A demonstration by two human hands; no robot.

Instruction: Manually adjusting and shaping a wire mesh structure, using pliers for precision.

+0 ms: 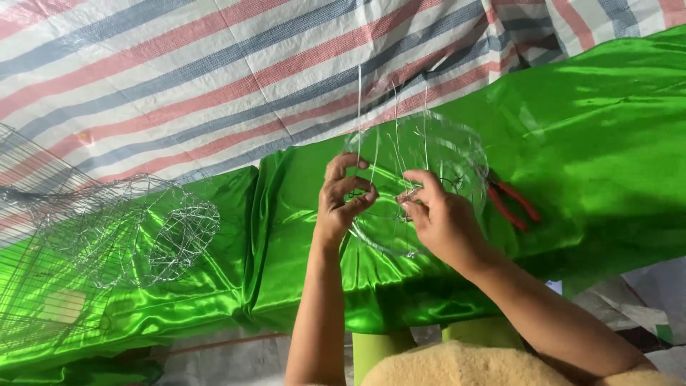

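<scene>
Left hand (345, 196) and right hand (436, 214) pinched shut on wire frame (418, 179), frame centre; risk: loose upright wire ends springing, pricking fingers, snagging green cloth (586, 143).

An informal handicraft workspace, set up on the ground rather than at a bench. A striped red, blue and white woven tarpaulin (179, 78) covers the upper frame; shiny green satin cloth (586, 143) is spread across the middle. Finished wire-frame forms (168, 232) and a wire mesh panel (28, 286) lie at left, and red-handled pliers (511, 204) rest right of centre.
</scene>
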